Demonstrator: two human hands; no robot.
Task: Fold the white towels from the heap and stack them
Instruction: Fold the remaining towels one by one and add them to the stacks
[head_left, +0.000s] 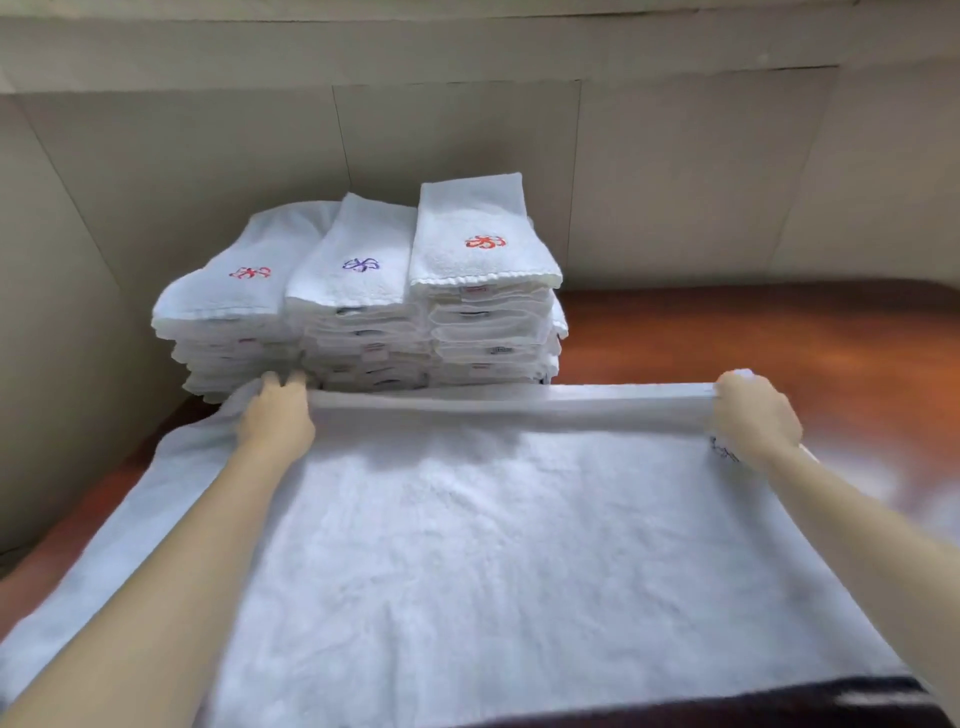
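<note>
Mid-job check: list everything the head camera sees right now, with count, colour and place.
spread towel: one, white, flat on the near table, far edge lifted
folded towel stacks: three, white, side by side at the back against the wall; top marks are red, purple, red from left to right
table: one, reddish-brown, under everything
wall panels: several, beige, behind the stacks
left hand: one, grips the spread towel's far edge at its left end
right hand: one, grips the same edge at its right end
</note>
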